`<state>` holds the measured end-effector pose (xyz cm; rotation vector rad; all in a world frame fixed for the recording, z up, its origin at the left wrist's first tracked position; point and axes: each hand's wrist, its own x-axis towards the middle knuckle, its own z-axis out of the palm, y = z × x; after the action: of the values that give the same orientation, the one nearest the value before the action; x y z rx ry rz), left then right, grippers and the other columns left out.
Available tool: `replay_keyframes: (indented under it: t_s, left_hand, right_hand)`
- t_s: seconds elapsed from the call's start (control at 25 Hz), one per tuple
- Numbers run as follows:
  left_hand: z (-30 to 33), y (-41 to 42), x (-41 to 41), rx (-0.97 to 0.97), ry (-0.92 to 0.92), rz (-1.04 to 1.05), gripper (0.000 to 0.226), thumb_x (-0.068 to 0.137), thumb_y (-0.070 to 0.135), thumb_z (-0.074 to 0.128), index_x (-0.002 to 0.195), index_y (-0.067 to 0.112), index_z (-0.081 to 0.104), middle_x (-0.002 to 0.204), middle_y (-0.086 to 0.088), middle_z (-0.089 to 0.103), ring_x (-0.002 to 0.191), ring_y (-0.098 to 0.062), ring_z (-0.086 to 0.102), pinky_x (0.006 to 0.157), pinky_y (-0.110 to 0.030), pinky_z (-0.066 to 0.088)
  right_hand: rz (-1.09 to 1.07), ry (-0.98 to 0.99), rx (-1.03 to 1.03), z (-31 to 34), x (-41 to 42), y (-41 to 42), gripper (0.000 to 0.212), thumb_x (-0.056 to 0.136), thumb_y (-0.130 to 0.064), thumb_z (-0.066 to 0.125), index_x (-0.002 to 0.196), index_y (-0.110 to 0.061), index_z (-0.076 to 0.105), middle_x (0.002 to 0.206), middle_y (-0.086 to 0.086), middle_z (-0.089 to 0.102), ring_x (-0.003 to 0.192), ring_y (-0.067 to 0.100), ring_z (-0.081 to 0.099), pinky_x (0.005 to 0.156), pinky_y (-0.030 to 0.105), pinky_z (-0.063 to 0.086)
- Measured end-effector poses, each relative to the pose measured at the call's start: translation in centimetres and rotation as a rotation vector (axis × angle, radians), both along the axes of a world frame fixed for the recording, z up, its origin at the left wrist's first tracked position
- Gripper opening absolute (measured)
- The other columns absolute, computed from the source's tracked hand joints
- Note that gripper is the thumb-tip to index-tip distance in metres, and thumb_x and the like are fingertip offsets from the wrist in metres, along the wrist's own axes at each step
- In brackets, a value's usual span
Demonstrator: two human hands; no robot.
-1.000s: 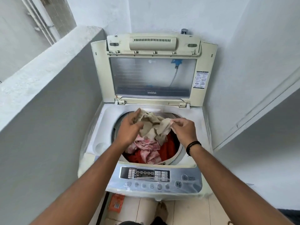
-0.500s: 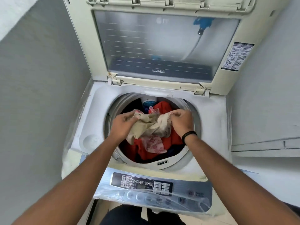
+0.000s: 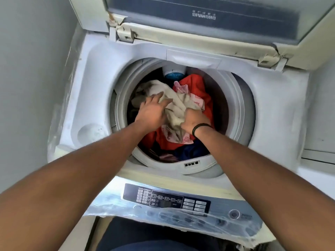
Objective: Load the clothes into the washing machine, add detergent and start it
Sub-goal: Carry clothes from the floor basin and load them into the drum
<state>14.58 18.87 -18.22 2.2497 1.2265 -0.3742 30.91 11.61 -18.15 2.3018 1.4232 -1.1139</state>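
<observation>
The top-loading washing machine (image 3: 268, 109) stands with its lid (image 3: 199, 17) raised. Inside the drum lie a beige cloth (image 3: 178, 105), a red garment (image 3: 197, 86), a pink patterned piece (image 3: 181, 88) and dark blue fabric (image 3: 192, 151). My left hand (image 3: 151, 111) presses flat on the beige cloth with its fingers spread. My right hand (image 3: 194, 119), a black band on its wrist, grips a bunch of the same beige cloth. Both hands are down in the drum opening.
The control panel (image 3: 168, 198) under plastic film runs along the front, with a round power button (image 3: 234, 214) at the right. A grey wall (image 3: 27, 69) stands close on the left. A round recess (image 3: 91, 133) sits in the machine's top left.
Both hands have pushed the beige cloth lower into the drum. My left hand has let go and flattened on it. The view has moved closer and downward.
</observation>
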Motion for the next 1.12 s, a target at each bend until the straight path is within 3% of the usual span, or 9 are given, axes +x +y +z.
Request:
replay_keyframes:
  t_s: [0.2,0.36,0.44,0.52,0.6,0.72,0.88,0.96,1.12]
  left_hand:
    - [-1.9,1.8,0.5,-0.097,0.189,-0.099,0.073,0.09,0.033,0.067,0.154,0.039,0.035,0.151,-0.01,0.039,0.139,-0.037,0.038,0.111,-0.055,0.036]
    - [-2.5,2.3,0.4,-0.079,0.301,-0.221,0.041,0.089,0.029,0.069,0.129,0.025,0.065,0.131,-0.01,0.06,0.124,-0.032,0.054,0.099,-0.042,0.047]
    - [-2.4,2.1,0.3,-0.345,0.398,-0.286,0.032,0.085,0.023,0.076,0.116,0.014,0.072,0.115,-0.008,0.071,0.102,-0.026,0.066,0.079,-0.028,0.055]
    - [-1.7,1.7,0.4,-0.602,0.527,-0.342,0.03,0.086,0.018,0.078,0.112,0.004,0.073,0.093,-0.006,0.07,0.07,-0.019,0.063,0.048,-0.015,0.048]
    - [-1.8,1.2,0.2,-0.685,0.57,-0.297,0.027,0.09,0.018,0.073,0.11,0.001,0.073,0.088,-0.009,0.069,0.06,-0.015,0.057,0.037,-0.015,0.042]
    - [-2.7,1.3,-0.6,-0.46,0.414,-0.139,0.027,0.093,0.034,0.067,0.1,0.009,0.072,0.111,-0.017,0.072,0.081,-0.025,0.065,0.063,-0.026,0.047]
    - [-2.3,2.7,-0.2,-0.026,0.171,0.238,0.044,0.09,0.034,0.064,0.126,0.01,0.057,0.122,-0.02,0.065,0.109,-0.041,0.065,0.085,-0.042,0.053]
    - [-2.5,3.6,0.0,-0.03,0.138,0.299,0.05,0.087,0.033,0.07,0.13,0.015,0.052,0.118,-0.017,0.067,0.107,-0.041,0.066,0.087,-0.045,0.055]
    - [-3.2,4.4,-0.4,-0.097,-0.086,0.4,0.019,0.092,0.029,0.064,0.11,0.023,0.066,0.101,-0.008,0.075,0.096,-0.031,0.071,0.086,-0.041,0.058]
  right_hand:
    - [0.021,0.052,0.183,-3.5,-0.5,1.8,0.082,0.083,-0.036,0.074,0.151,-0.032,0.029,0.144,0.018,0.035,0.127,0.041,0.047,0.103,0.048,0.046]
    - [-0.049,0.12,0.197,-5.5,-1.3,2.2,0.066,0.09,-0.034,0.064,0.149,-0.032,0.035,0.149,0.015,0.032,0.13,0.04,0.045,0.105,0.047,0.045]
    - [-0.108,0.105,0.236,-5.4,-1.5,2.5,0.06,0.092,-0.034,0.062,0.147,-0.028,0.039,0.142,0.017,0.04,0.123,0.041,0.051,0.1,0.047,0.048]
    - [-0.058,0.088,0.203,-5.2,-1.4,2.6,0.059,0.09,-0.029,0.065,0.145,-0.028,0.041,0.135,0.016,0.048,0.118,0.04,0.056,0.096,0.045,0.051]
    - [0.051,0.117,0.139,-5.4,-1.5,2.4,0.049,0.088,-0.023,0.065,0.136,-0.03,0.055,0.129,0.012,0.06,0.116,0.034,0.06,0.095,0.04,0.052]
    - [-0.013,0.157,0.22,-5.5,-1.8,1.5,0.036,0.087,-0.023,0.064,0.122,-0.028,0.069,0.119,0.008,0.07,0.11,0.03,0.065,0.094,0.037,0.054]
    - [-0.447,0.153,0.497,-4.7,-1.7,1.3,0.026,0.09,-0.014,0.056,0.11,-0.02,0.074,0.108,0.008,0.074,0.101,0.028,0.068,0.089,0.034,0.054]
    - [-0.591,0.141,0.642,-4.1,-1.6,1.8,0.026,0.09,-0.013,0.05,0.1,-0.022,0.072,0.103,0.005,0.072,0.092,0.029,0.069,0.085,0.037,0.055]
    - [-0.764,0.168,0.894,-3.3,-1.2,3.2,0.026,0.088,-0.021,0.043,0.094,-0.027,0.067,0.097,-0.004,0.062,0.074,0.027,0.07,0.067,0.052,0.058]
